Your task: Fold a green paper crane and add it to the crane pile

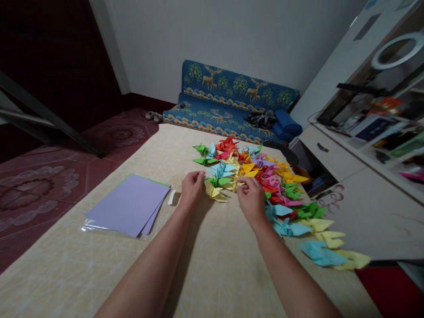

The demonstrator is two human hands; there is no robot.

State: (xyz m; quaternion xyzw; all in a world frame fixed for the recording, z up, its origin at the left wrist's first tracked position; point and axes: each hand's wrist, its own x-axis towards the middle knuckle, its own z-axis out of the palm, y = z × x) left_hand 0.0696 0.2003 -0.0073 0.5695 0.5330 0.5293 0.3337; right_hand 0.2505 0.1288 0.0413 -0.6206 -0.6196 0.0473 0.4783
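Folded paper cranes in many colours, such as an orange one (248, 169), crowd the right half of the table. My left hand (193, 187) is closed, thumb against the curled fingers, just left of a pale yellow paper crane (215, 193). Whatever those fingers may hold is hidden. My right hand (251, 197) pinches at a yellow paper crane (233, 183) among the others, its fingertips touching the paper. A green paper crane (218, 181) lies between the two hands. Light blue cranes (288, 227) rest beside my right forearm.
Purple paper sheets (129, 203) lie on a clear plastic sleeve at left on the cloth-covered table (212, 274). Behind stands a blue patterned sofa (215, 110). A white cabinet (357, 198) flanks the right side; a metal ladder-like frame (62, 126) stands at left.
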